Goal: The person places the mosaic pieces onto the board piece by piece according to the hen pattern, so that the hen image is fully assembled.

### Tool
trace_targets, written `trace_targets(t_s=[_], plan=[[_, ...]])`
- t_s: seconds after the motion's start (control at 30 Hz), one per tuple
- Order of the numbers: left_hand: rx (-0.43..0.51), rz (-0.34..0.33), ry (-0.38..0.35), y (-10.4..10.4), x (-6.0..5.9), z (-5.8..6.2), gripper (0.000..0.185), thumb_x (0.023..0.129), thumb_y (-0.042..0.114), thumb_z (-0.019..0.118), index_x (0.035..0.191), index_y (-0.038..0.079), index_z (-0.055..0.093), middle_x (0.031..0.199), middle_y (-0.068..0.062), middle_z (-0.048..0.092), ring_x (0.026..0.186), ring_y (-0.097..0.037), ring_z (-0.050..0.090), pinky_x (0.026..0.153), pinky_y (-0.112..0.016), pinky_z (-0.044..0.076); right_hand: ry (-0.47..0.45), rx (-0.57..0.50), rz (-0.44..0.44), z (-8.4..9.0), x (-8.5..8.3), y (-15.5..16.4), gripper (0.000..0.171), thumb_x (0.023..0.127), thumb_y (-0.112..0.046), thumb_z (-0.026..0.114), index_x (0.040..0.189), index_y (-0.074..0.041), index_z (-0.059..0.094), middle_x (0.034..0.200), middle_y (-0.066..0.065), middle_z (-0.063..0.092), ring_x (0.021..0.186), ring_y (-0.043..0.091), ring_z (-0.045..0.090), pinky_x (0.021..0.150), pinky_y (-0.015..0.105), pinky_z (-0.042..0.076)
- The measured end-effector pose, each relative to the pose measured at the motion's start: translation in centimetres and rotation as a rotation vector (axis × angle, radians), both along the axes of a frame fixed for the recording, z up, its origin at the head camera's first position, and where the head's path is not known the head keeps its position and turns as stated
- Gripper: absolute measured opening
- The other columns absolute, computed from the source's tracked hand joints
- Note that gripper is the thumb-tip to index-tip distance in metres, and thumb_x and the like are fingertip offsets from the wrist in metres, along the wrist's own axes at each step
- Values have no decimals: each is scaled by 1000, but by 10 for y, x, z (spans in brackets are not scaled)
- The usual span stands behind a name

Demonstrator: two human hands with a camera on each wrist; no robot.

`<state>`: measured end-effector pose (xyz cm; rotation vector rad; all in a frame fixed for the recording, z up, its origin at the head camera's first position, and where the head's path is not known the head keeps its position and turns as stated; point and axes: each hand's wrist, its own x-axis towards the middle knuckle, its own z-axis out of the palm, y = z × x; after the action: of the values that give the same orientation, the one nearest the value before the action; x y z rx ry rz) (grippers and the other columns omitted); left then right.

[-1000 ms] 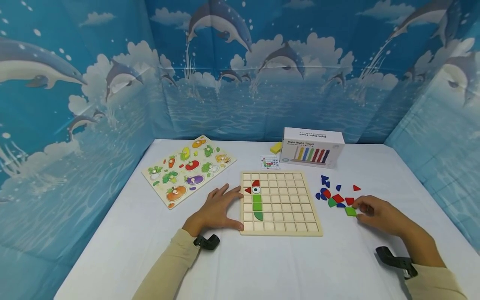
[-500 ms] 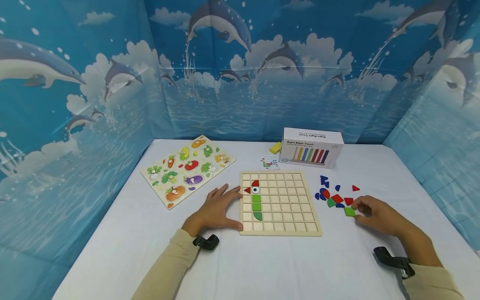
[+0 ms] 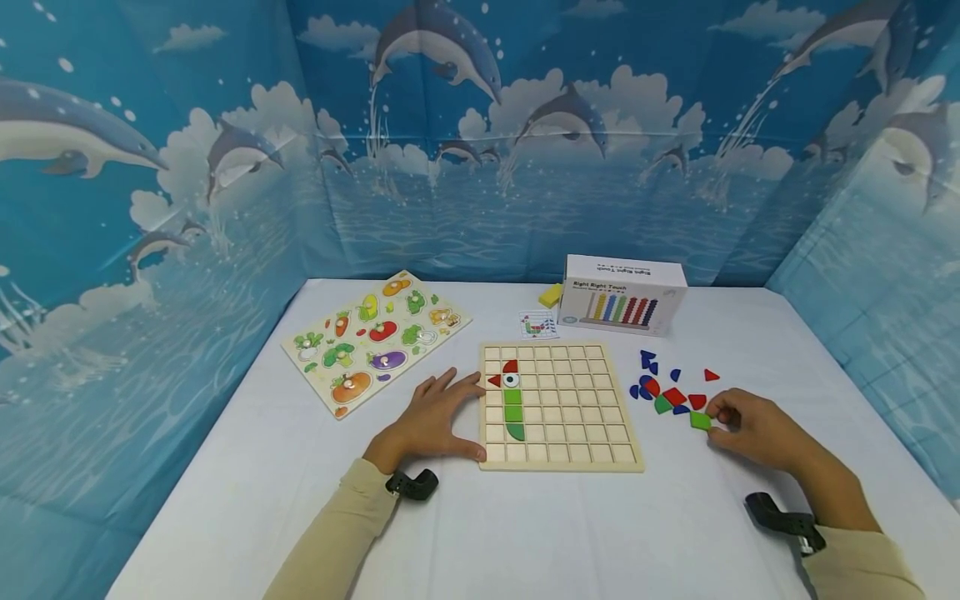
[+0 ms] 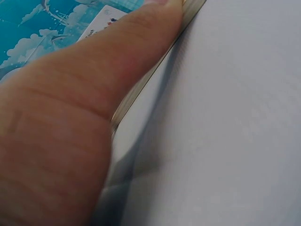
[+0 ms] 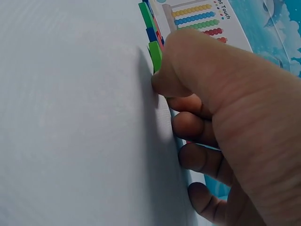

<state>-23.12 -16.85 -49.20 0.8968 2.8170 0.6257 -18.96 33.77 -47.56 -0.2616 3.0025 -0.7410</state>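
- Both hands are working low on the bench (image 3: pixel 525 533): the left hand (image 3: pixel 431 421) is lying with fingers spread and relaxed against the near left edge of the wooden grid board (image 3: pixel 558 406), while the right hand (image 3: pixel 753 429) is curling its fingers and pinching a green square tile (image 3: pixel 701 420) at its fingertips.
- Doing this well probably means keeping the left hand pressing steadily so the board is not sliding, and lifting the tile cleanly without nudging the loose pile.
- That tile is sitting at the tip of the right hand, just on its board side, touching the bench or nearly so; I cannot tell which.
- Loose red, blue and green pieces (image 3: pixel 667 387) are lying just beyond the right hand.
- Between the hands, nearer the left one, a red and green figure (image 3: pixel 512 404) is filling some board cells.
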Motion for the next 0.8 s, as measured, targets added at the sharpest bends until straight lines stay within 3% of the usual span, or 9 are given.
trace_targets(t_s=[0.43, 0.8], plan=[[14, -13, 5, -2, -1, -3, 100, 68, 82, 72, 150, 30, 45, 166, 7, 24, 154, -28, 6, 118, -55, 7, 60, 12, 49, -1, -1, 0, 40, 71, -12, 89, 100, -3, 63, 87, 2, 56, 85, 24, 53, 65, 21, 50], [25, -13, 2, -2, -2, -1, 101, 68, 81, 73, 150, 30, 45, 166, 7, 25, 154, -29, 6, 118, -56, 7, 57, 41, 30, 1, -3, -8, 38, 69, -16, 87, 94, -6, 60, 83, 2, 53, 81, 23, 51, 61, 30, 49]])
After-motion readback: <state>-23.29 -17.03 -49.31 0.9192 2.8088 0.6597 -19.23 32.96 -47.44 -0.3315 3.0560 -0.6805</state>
